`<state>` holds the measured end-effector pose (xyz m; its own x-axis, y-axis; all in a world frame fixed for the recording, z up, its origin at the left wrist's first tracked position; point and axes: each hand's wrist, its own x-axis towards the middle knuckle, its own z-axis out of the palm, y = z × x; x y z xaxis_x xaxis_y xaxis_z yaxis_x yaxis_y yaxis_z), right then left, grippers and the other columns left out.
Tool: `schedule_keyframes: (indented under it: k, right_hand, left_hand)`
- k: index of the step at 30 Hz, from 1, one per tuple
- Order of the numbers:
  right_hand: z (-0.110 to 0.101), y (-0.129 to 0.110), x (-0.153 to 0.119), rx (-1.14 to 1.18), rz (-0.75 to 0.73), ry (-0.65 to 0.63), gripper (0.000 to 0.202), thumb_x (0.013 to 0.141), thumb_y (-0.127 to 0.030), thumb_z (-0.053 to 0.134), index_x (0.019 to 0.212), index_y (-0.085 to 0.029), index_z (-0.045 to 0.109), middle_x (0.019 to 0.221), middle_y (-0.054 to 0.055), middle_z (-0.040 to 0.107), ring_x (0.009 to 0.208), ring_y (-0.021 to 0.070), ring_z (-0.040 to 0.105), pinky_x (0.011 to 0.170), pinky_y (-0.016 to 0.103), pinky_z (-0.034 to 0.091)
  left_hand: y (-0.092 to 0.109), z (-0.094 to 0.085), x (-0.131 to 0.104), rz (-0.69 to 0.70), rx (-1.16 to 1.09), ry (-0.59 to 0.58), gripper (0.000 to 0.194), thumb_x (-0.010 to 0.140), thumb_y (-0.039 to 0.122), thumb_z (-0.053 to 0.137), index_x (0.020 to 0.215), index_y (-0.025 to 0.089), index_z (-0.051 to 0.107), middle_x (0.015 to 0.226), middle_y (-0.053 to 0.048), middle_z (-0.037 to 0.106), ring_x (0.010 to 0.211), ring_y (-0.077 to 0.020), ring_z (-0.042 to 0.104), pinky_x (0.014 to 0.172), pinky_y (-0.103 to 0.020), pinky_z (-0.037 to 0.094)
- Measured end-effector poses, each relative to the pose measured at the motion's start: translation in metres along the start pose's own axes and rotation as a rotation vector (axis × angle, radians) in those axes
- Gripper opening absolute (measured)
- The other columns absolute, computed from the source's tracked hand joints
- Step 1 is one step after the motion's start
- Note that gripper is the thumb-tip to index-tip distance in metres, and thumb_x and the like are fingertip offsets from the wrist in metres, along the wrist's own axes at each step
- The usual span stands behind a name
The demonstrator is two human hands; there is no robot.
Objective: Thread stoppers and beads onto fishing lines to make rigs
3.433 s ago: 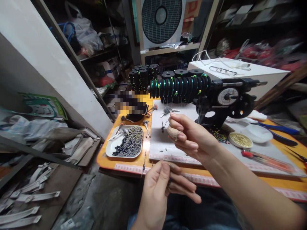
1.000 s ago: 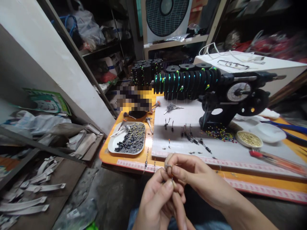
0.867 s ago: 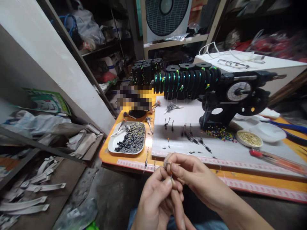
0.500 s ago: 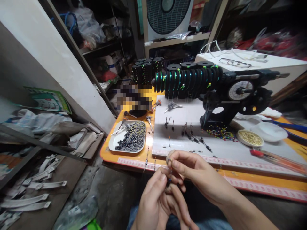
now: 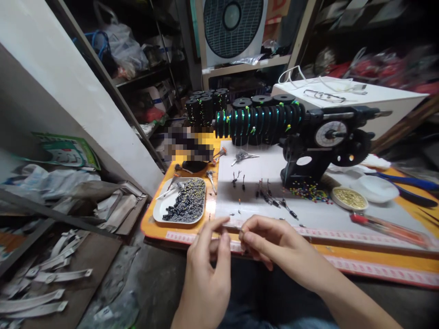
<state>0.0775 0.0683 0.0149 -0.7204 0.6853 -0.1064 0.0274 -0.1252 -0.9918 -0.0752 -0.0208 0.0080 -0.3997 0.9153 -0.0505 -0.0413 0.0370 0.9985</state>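
Observation:
At the table's front edge, my right hand (image 5: 274, 240) has its thumb and index finger pinched together. A small greyish bit shows at their tips, too small to name. Just left of it and apart from it, my left hand (image 5: 209, 267) is raised with thumb and index finger spread, and nothing visible between them. Beyond my left hand lies a white tray (image 5: 161, 212) of small dark and grey cylindrical pieces (image 5: 187, 201). On the grey board (image 5: 236, 183) lie several small black parts with thin wire leads (image 5: 269, 198).
A black winding machine (image 5: 308, 155) with a row of black spools (image 5: 257, 121) stands behind the board. To the right are loose coloured beads (image 5: 310, 191), a dish of gold pieces (image 5: 350, 198), a red-orange cutter (image 5: 387, 228) and blue-handled pliers (image 5: 408, 182). Shelves stand behind.
My left hand has drawn away from my right hand, moving up and left, and its fingers have spread. My right hand keeps its pinch. The view has shifted slightly.

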Motion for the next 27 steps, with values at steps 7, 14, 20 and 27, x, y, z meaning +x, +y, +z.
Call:
schedule_keyframes:
  k: [7,14,20,27]
  right_hand:
    - [-0.016,-0.023,-0.004,-0.197,-0.143,0.152,0.015,0.09,-0.026,0.072,0.078,-0.018,0.075,0.077,0.002,0.07,0.072,0.011,0.056,0.067,0.021,0.039]
    - [-0.032,-0.062,0.041,0.144,-0.053,0.021,0.038,0.097,-0.048,0.053,0.119,-0.019,0.062,0.063,-0.002,0.066,0.034,0.0068,0.039,0.04,0.022,0.037]
    - [-0.024,-0.07,0.072,0.396,0.082,-0.12,0.047,0.097,-0.053,0.051,0.064,-0.021,0.041,0.052,-0.005,0.056,0.026,0.0022,0.029,0.026,0.015,0.023]
    - [-0.015,-0.061,0.075,0.548,0.097,-0.018,0.03,0.1,-0.041,0.06,0.114,-0.014,0.064,0.098,0.004,0.069,0.075,0.0133,0.067,0.065,0.029,0.058]
  left_hand:
    - [0.015,0.037,0.053,0.105,-0.284,-0.135,0.02,0.096,0.035,0.064,0.084,0.019,0.066,0.076,0.0,0.063,0.066,-0.0114,0.053,0.062,-0.021,0.044]
    - [0.018,0.039,0.049,0.052,-0.446,-0.203,0.021,0.098,0.03,0.058,0.083,0.016,0.064,0.073,-0.001,0.067,0.073,-0.0146,0.062,0.074,-0.025,0.047]
    - [0.034,0.033,0.049,-0.079,-0.531,-0.392,0.019,0.099,0.029,0.055,0.098,0.013,0.066,0.069,-0.003,0.07,0.064,-0.016,0.067,0.072,-0.028,0.051]
    - [0.032,0.024,0.048,-0.142,-0.587,-0.45,0.017,0.097,0.029,0.056,0.09,0.014,0.062,0.058,0.002,0.065,0.061,-0.0193,0.075,0.069,-0.028,0.054]
